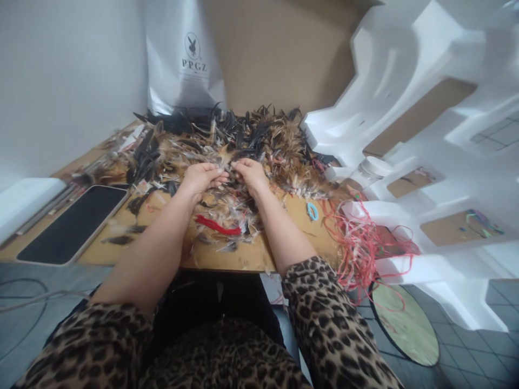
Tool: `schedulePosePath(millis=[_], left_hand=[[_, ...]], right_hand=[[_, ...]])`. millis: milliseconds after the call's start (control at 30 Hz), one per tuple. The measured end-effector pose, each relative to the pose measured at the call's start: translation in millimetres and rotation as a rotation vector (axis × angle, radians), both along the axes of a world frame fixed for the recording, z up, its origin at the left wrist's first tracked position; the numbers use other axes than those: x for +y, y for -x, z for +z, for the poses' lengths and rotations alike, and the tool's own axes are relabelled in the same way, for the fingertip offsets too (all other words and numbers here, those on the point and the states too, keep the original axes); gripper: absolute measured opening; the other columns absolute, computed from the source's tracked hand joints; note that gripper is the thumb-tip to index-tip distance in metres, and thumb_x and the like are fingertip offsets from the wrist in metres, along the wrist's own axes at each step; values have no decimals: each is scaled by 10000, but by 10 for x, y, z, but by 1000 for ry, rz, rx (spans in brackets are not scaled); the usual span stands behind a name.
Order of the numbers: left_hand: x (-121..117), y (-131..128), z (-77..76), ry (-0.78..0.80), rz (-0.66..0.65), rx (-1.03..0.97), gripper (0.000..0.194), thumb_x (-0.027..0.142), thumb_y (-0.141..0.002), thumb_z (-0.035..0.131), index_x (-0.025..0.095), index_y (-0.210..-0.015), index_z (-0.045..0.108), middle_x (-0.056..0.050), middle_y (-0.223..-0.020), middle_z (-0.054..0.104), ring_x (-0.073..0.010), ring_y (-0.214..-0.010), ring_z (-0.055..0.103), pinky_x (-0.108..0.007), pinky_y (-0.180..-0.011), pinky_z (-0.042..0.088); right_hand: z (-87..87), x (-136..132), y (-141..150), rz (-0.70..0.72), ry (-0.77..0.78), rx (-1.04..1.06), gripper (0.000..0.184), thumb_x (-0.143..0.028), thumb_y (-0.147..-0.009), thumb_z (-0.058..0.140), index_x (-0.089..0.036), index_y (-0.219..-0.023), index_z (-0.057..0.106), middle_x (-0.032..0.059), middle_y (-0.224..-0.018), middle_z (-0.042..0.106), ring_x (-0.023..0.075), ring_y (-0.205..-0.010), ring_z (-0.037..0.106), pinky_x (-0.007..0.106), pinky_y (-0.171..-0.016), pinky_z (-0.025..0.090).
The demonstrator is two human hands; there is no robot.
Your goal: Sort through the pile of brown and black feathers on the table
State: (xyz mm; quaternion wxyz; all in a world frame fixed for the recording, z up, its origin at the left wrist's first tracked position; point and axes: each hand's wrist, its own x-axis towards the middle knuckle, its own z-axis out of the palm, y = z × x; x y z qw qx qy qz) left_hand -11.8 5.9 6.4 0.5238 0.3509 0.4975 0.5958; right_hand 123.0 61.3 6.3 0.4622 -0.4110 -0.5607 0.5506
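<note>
There's one phone [73, 224], one ring [308, 210], one red bundle [218, 225].

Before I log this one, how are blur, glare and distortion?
Head view: feathers look smeared and soft around the left hand and right hand; head view: bright sheen low on the white bag, its large letters readable; head view: white molding at right looks stretched, probably by the wide lens.

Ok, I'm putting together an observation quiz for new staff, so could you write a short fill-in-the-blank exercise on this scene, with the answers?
1. The phone lies on the person's ____ side.
2. The ring-shaped band on the table is light ____.
3. Of the left hand and right hand, both at the feathers, the tangled pink string lies nearer the ____ one.
4. The bag shows the letters ____.

Answers: left; blue; right; PPGZ.
</note>
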Motion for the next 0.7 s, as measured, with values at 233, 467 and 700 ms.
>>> schedulePosePath(millis=[233, 467, 700], left_hand=[[20, 44, -11, -15, -9, -90, 45, 88, -727, 635, 76, -692, 609, -92, -707, 696, -87, -553, 642, -134, -483, 473], [63, 154, 17, -108, 159, -181, 66, 109, -734, 630, 105, -699, 574, -65, -713, 693, -69, -549, 627, -119, -462, 441], [61, 165, 36, -98, 207, -182, 120, 140, -727, 645, 123, -685, 534, -49, -708, 686, -64, -543, 621, -119, -457, 417]], right_hand=[[-175, 315, -219, -402, -278, -291, 352, -201, -707, 577, -119, -1049, 587, 58, -900, 671, 126, -783, 614, 258, -762, 467], [-90, -20, -25, -70, -585, -611, 159, -260, -768, 549, -179, -825, 674, 40, -872, 662, 162, -839, 585, 294, -844, 431], [-54, -227, 90, 73, -626, -998, 177, -302, -773, 561, -206, -849, 687, 64, -892, 632, 189, -843, 566, 307, -790, 419]])
